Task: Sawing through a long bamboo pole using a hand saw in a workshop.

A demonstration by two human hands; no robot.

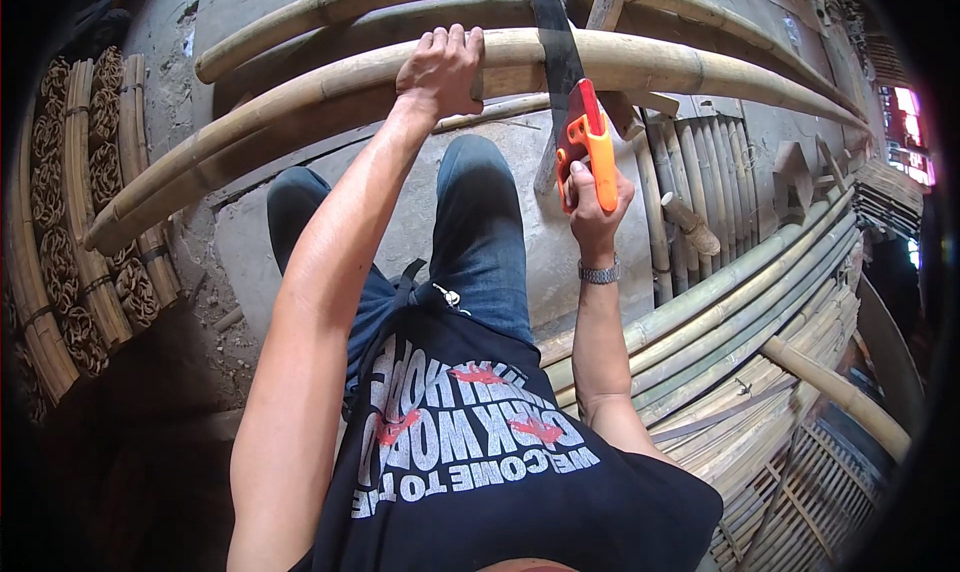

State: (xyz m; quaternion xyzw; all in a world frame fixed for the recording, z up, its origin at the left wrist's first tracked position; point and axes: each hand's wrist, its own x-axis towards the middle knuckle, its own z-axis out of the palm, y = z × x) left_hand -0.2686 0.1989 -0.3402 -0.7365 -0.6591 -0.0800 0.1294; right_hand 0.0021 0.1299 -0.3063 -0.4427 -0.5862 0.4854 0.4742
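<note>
A thick bamboo pole [300, 99] runs across in front of my knees. My left hand [441, 70] is wrapped over the top of it, left of the middle, fingers bent around the far side. Closed round the orange handle of a handsaw [563, 72] is my right hand [597, 200], a metal watch on its wrist. The dark saw blade reaches away from me and crosses the pole a short way right of my left hand. Whether the teeth have cut into the bamboo I cannot tell.
Behind lies a second long bamboo pole [350, 2]. A wooden support [604, 12] stands under the poles. To the right are stacked bamboo poles [690, 317], split strips [730, 412] and a short mallet-like bamboo piece [690, 222]. Bundled bamboo [85, 202] lines the left.
</note>
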